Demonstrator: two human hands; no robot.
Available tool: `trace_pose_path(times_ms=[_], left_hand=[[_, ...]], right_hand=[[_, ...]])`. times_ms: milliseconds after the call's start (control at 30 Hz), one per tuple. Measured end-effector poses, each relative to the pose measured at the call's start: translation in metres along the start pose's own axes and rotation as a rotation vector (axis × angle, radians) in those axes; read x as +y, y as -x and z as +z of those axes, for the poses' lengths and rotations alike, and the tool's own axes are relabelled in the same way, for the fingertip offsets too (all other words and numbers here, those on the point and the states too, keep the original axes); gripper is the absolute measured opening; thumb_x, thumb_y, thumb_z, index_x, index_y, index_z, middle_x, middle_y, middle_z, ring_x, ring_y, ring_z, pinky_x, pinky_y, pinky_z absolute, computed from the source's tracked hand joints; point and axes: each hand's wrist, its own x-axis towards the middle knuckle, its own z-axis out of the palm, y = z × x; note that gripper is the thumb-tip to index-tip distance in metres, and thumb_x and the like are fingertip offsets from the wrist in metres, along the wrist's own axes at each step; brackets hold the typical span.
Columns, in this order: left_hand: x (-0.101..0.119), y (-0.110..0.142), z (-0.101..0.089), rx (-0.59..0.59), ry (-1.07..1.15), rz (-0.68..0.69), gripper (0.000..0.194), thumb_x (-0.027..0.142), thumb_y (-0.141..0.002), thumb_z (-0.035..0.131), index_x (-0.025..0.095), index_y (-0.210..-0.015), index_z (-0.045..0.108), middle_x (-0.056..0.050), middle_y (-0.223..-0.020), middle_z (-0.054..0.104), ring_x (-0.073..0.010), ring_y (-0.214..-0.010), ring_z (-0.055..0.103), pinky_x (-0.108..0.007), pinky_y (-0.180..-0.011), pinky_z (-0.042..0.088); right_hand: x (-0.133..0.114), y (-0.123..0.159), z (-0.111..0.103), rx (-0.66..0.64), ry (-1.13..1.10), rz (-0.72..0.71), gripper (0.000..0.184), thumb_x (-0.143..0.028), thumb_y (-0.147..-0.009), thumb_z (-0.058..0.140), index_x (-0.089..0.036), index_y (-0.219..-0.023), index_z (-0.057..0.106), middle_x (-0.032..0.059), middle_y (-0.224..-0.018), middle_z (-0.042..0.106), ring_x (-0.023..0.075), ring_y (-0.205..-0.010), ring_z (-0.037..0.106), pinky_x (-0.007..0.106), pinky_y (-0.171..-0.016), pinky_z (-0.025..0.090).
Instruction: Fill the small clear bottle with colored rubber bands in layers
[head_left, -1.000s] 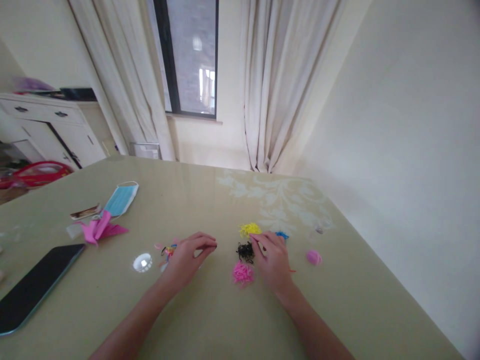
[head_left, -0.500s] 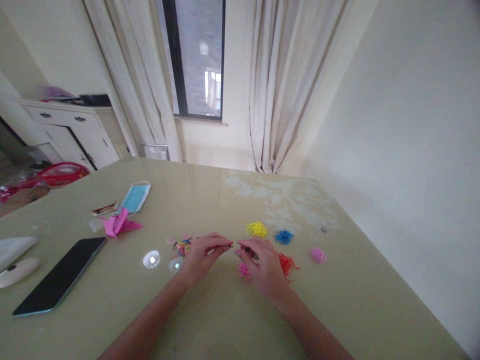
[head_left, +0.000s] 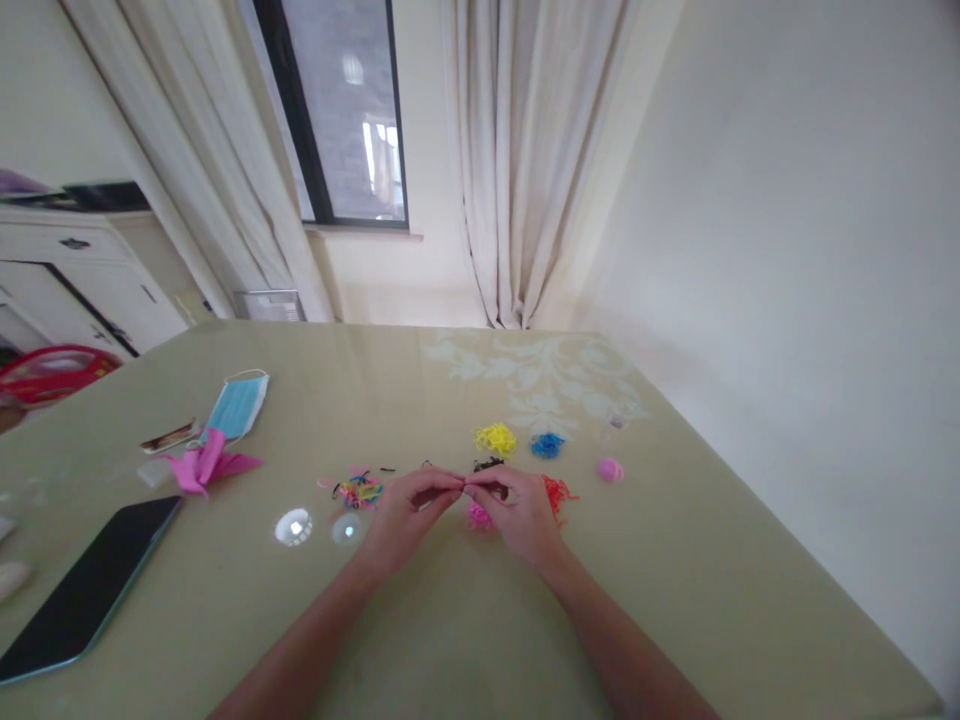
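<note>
At the far left of the desk [head_left: 225,630], we see a dark phone [head_left: 94,585] lying flat. Beyond it are a small card [head_left: 169,437], a folded pink paper bird [head_left: 206,465] and a blue face mask [head_left: 238,412], the bird overlapping the mask's near end. Further right we find a shiny round lid [head_left: 293,527] and a clear round lid [head_left: 347,530], with a mixed heap of coloured bands [head_left: 358,490] just beside our left hand [head_left: 405,515].

Our left grip is pinched closed, thumb to fingers, and its tips meet those of our right hand [head_left: 521,515], pinched the same way. Whatever sits between them is too small for us to tell.

Under and behind the right hand, which hides parts of them, we have a pink pile [head_left: 480,516], a black pile [head_left: 487,464] and, at its outer side, a red pile [head_left: 557,494]. The yellow pile [head_left: 495,438] and the blue pile [head_left: 547,445] lie uncovered beyond. Rightmost, a pink lump [head_left: 610,469] stands well apart from our hands.
</note>
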Motion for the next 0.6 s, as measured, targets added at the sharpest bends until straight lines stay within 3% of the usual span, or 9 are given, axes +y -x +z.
trace_pose_path(times_ms=[233, 333, 467, 600], left_hand=[[0.004, -0.002, -0.001, 0.019, 0.103, -0.172, 0.028, 0.045, -0.083, 0.083, 0.018, -0.092, 0.081, -0.008, -0.092, 0.084, -0.0223, -0.087, 0.080, -0.035, -0.084, 0.066], [0.008, -0.004, -0.004, 0.076, 0.122, -0.182, 0.033, 0.048, -0.076, 0.088, 0.018, -0.087, 0.079, -0.008, -0.086, 0.084, -0.0222, -0.081, 0.080, -0.034, -0.079, 0.067], [0.033, -0.005, -0.009, 0.212, 0.070, -0.054, 0.028, 0.043, -0.075, 0.091, 0.018, -0.082, 0.081, -0.007, -0.080, 0.083, -0.0208, -0.074, 0.080, -0.030, -0.072, 0.068], [0.080, 0.000, -0.008, 0.269, 0.085, 0.191, 0.013, 0.030, -0.078, 0.091, 0.020, -0.081, 0.083, -0.006, -0.079, 0.083, -0.0185, -0.072, 0.079, -0.026, -0.069, 0.067]], right_hand=[[0.000, 0.001, 0.001, 0.001, 0.009, -0.101, 0.018, -0.035, -0.099, 0.071, -0.023, -0.095, 0.084, 0.0050, -0.082, 0.079, 0.0188, -0.074, 0.071, 0.030, -0.071, 0.055], [-0.001, 0.002, 0.000, 0.007, -0.057, -0.123, 0.019, -0.038, -0.099, 0.072, -0.024, -0.097, 0.085, 0.0054, -0.085, 0.080, 0.0192, -0.076, 0.072, 0.030, -0.073, 0.057], [-0.001, 0.001, -0.008, 0.112, -0.182, -0.053, 0.027, -0.041, -0.102, 0.066, -0.024, -0.113, 0.083, 0.0071, -0.100, 0.083, 0.0201, -0.081, 0.075, 0.032, -0.077, 0.060], [0.006, -0.004, -0.019, 0.219, -0.125, 0.022, 0.032, -0.044, -0.105, 0.059, -0.023, -0.104, 0.083, 0.0058, -0.094, 0.083, 0.0195, -0.075, 0.075, 0.032, -0.077, 0.059]])
